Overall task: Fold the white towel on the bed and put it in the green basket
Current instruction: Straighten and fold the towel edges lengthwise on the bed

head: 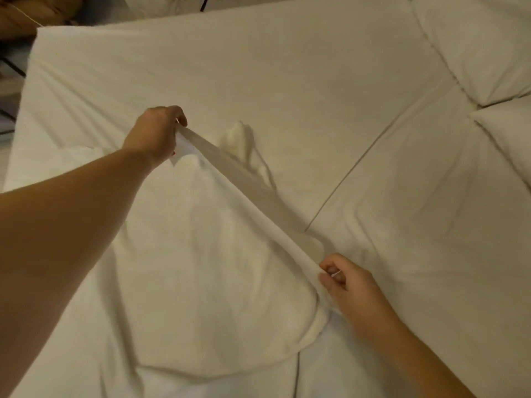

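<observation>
The white towel (pixel 207 268) hangs above the white bed (pixel 287 67), held up by one edge stretched tight between my two hands. My left hand (pixel 156 135) pinches the far corner of that edge, up and to the left. My right hand (pixel 349 285) pinches the near corner, lower right. The towel's body sags below the taut edge toward me and rests on the sheet. A bunched bit of towel (pixel 238 137) pokes up behind the edge. The green basket is not in view.
Two white pillows (pixel 485 44) (pixel 508 133) lie at the right end of the bed. A seam (pixel 359 165) between mattresses runs diagonally across the sheet. Dark furniture and floor (pixel 14 53) show past the bed's far left corner.
</observation>
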The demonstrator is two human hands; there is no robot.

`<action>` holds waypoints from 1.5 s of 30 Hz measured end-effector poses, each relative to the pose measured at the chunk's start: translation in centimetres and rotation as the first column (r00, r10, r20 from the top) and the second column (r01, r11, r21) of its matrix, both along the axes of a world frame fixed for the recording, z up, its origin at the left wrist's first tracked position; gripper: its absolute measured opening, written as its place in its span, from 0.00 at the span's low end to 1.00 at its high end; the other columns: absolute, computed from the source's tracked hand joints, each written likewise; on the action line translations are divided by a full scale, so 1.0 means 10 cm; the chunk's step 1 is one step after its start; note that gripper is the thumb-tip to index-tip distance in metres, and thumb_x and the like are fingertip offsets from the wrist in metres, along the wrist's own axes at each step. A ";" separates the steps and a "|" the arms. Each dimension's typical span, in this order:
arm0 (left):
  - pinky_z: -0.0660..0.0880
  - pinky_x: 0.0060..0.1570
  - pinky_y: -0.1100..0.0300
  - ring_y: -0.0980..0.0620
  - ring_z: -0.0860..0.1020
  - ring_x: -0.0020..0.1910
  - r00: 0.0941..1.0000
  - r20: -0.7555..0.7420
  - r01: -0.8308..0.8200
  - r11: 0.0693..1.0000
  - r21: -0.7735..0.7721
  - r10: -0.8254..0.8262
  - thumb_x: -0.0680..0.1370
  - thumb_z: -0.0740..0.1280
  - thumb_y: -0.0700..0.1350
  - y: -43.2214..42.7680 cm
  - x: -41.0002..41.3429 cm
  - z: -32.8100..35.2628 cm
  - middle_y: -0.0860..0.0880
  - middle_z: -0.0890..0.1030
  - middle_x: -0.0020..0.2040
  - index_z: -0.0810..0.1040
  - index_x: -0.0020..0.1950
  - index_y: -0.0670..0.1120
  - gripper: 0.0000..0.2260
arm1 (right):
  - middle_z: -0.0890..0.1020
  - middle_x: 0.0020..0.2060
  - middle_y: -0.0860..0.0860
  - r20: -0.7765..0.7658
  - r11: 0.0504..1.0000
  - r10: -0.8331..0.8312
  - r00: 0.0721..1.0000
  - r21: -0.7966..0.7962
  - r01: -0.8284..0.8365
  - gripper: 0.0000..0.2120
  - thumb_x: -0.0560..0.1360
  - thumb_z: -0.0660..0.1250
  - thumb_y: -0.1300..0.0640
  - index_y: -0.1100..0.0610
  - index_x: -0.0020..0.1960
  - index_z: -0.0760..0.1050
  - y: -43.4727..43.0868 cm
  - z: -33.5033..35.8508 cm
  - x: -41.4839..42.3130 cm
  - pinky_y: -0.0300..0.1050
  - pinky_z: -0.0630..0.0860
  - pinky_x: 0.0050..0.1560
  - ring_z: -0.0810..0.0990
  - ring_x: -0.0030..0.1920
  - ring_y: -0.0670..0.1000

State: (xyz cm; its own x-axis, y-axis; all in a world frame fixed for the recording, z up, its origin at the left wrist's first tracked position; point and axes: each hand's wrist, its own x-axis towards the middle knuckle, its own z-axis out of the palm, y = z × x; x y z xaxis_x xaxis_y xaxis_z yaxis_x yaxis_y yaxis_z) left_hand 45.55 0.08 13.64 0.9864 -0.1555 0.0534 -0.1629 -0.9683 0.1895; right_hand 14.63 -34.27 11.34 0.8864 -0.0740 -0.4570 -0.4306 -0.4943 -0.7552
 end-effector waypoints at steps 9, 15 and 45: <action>0.76 0.51 0.48 0.37 0.78 0.51 0.992 0.049 0.117 0.993 -0.009 -0.116 0.77 0.60 0.31 1.18 -0.06 0.23 0.39 0.82 0.52 0.81 0.54 0.41 0.13 | 0.81 0.44 0.32 -0.011 0.999 0.012 1.000 0.031 -0.011 0.18 0.78 0.69 0.62 0.36 0.47 0.78 1.41 0.17 -0.13 0.28 0.74 0.39 0.81 0.42 0.40; 0.76 0.51 0.46 0.36 0.78 0.51 0.988 0.107 0.109 0.994 0.011 -0.110 0.78 0.61 0.33 2.07 -0.07 0.33 0.38 0.81 0.54 0.79 0.56 0.42 0.11 | 0.82 0.42 0.45 -0.050 0.989 0.122 0.991 0.090 -0.118 0.19 0.79 0.69 0.60 0.34 0.50 0.77 2.44 0.13 -0.21 0.30 0.75 0.39 0.80 0.37 0.42; 0.78 0.53 0.47 0.37 0.78 0.51 0.979 0.056 -0.191 0.979 -0.073 0.195 0.76 0.56 0.42 4.41 -0.41 -0.60 0.41 0.82 0.53 0.76 0.51 0.48 0.11 | 0.81 0.46 0.50 -0.057 0.762 0.643 0.764 0.154 -0.630 0.10 0.78 0.62 0.58 0.51 0.59 0.74 5.29 -0.51 -0.23 0.49 0.77 0.51 0.78 0.46 0.52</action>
State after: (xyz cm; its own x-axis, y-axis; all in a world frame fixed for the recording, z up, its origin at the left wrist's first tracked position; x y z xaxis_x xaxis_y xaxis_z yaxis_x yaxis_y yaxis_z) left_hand 41.47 44.22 7.65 0.9919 0.0433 0.1193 0.0121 -0.9680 0.2505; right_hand 12.37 18.61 6.20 0.6584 0.5509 -0.5129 -0.1254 -0.5917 -0.7964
